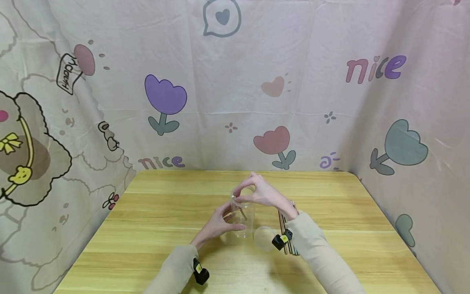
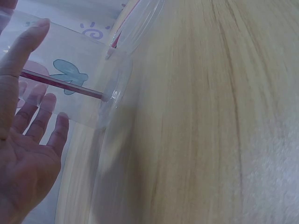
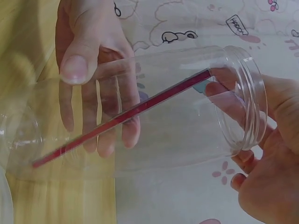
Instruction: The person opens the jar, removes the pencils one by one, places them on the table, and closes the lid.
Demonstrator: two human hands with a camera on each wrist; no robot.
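Observation:
A clear plastic jar point(image 1: 247, 222) stands upright on the table, its lid off. My left hand point(image 1: 216, 223) holds it from the side, thumb in front and fingers behind, as the right wrist view shows. Inside leans a thin dark red stick point(image 3: 135, 111); its lower end is at the jar's bottom in the left wrist view. My right hand point(image 1: 261, 192) reaches over the threaded mouth, thumb and a finger inside the opening. Those fingertips are right beside the stick's upper end, which shows uncovered in the right wrist view.
A round clear lid point(image 1: 264, 239) lies on the wooden table point(image 1: 165, 228) just right of the jar. Several thin coloured sticks point(image 1: 288, 241) lie side by side, partly under my right forearm. A printed curtain point(image 1: 220, 90) hangs behind and beside the table.

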